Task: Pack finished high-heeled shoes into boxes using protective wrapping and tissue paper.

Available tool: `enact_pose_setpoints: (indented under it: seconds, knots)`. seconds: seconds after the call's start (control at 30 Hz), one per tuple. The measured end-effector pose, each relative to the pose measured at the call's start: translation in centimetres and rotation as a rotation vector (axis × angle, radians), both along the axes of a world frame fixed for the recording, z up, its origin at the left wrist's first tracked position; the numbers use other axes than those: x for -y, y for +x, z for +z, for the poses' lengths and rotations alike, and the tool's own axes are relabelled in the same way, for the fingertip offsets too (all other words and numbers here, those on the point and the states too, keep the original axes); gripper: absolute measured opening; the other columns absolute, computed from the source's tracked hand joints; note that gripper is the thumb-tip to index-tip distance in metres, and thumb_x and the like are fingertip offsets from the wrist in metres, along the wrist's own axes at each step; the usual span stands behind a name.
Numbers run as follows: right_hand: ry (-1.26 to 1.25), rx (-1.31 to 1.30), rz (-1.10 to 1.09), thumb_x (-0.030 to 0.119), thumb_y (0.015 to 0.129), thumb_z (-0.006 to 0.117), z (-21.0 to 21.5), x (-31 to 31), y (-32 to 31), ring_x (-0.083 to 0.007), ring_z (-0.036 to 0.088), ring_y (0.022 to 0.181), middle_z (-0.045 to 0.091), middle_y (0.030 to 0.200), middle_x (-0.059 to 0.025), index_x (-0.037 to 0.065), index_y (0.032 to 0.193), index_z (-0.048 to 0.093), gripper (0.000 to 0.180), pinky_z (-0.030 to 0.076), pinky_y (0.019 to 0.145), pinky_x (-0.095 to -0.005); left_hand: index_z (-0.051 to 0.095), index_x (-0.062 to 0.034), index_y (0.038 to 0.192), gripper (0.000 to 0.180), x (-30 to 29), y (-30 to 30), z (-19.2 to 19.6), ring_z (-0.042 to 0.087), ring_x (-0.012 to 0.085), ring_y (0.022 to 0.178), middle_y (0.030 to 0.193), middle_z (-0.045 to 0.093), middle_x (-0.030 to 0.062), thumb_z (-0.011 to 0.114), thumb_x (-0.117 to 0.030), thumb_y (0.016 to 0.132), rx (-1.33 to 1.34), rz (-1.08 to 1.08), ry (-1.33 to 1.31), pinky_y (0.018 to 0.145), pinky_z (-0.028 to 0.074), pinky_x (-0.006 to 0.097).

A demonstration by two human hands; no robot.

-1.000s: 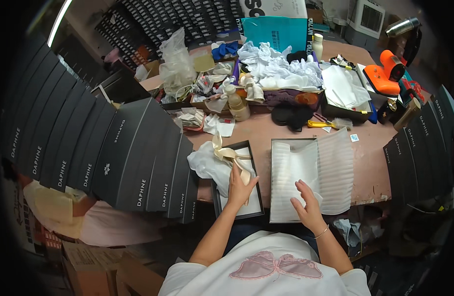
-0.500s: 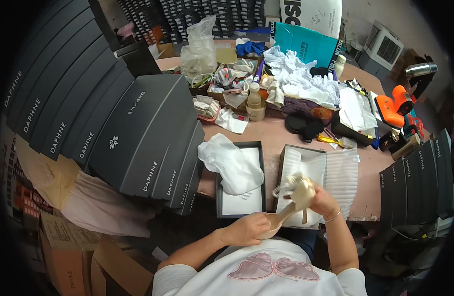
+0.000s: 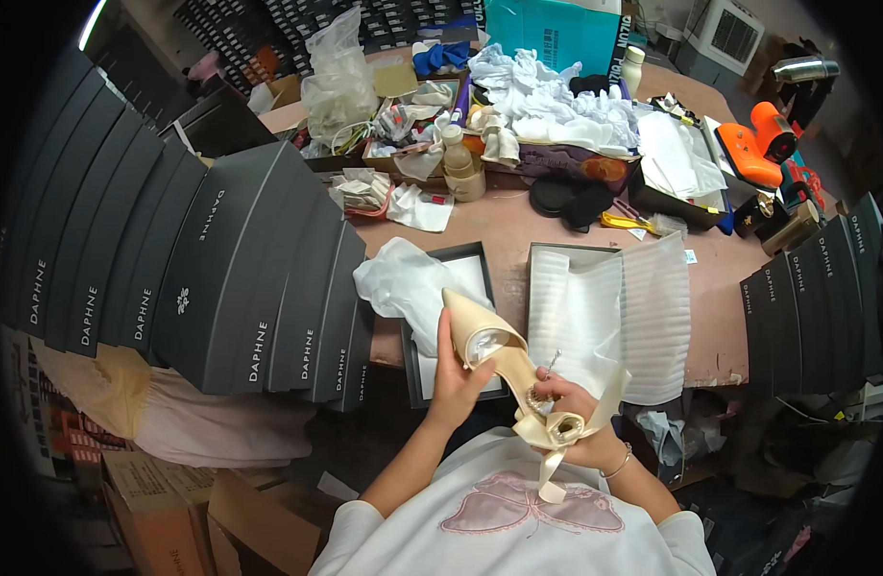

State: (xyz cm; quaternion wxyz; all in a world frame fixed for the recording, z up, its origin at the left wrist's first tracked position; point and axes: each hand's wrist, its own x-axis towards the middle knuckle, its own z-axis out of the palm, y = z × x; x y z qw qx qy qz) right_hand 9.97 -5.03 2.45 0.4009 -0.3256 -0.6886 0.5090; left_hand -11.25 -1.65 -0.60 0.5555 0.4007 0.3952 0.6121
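Note:
A cream pointed-toe shoe (image 3: 475,324) is held up between my two hands, its toe toward the far left. White stuffing shows inside the toe part. My left hand (image 3: 456,379) is closed round the toe end. My right hand (image 3: 580,427) grips the heel end, where a cream ribbon bow (image 3: 555,430) and a beaded strap are. Ribbon ends hang down toward my shirt. Beyond the shoe lies an open shoebox (image 3: 576,298) lined with white ribbed packing sheet (image 3: 655,317). Left of it is a dark box lid (image 3: 475,264) with crumpled white tissue paper (image 3: 398,278) on it.
Tall stacks of dark shoeboxes stand at the left (image 3: 240,278) and the right (image 3: 816,298). At the back are a heap of white gloves or cloths (image 3: 547,101), a bottle (image 3: 458,158), black round pads (image 3: 566,199) and an orange tool (image 3: 753,154).
The shoe has turned so its toe points away from me. My left hand has moved up to the toe, and my right hand has come down to the heel end. The view has shifted slightly.

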Motion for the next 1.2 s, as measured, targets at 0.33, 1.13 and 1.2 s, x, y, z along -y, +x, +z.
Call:
enact_pose_setpoints:
  seconds: [0.33,1.13,1.2]
  knots:
    - [-0.057,0.27,0.088,0.025,0.064,0.085,0.5,-0.2,1.4,-0.0244,0.065,0.097,0.058,0.122,-0.0182,0.001,0.116,0.063,0.061,0.05,0.087,-0.0307,0.027,-0.0028,0.145,0.068,-3.3,-2.2,-0.9,0.051,0.0332,0.119,0.141,0.039,0.0223,0.062,-0.01,0.087,-0.818,-0.039,0.116,0.093,0.046,0.039]
    - [-0.566,-0.92,-0.084,0.062,0.083,0.053,3.4,1.7,6.7,-0.0412,0.052,0.117,0.056,0.124,-0.0173,0.005,0.125,0.051,0.071,0.047,0.094,-0.058,0.065,-0.0024,0.085,0.011,-9.6,1.3,6.3,0.06,0.0318,0.086,0.093,0.063,0.0134,0.064,0.002,0.075,-1.219,0.321,0.805,0.076,0.049,0.04]
    - [-0.751,-0.896,-0.101,0.057,0.084,0.056,3.4,-0.1,5.1,-0.0371,0.052,0.119,0.056,0.124,-0.0153,0.007,0.128,0.049,0.067,0.05,0.093,-0.054,0.065,-0.002,0.091,0.022,-5.8,1.8,4.6,0.06,0.0327,0.09,0.099,0.063,0.0139,0.061,0.008,0.072,-1.049,0.241,0.777,0.08,0.05,0.04]
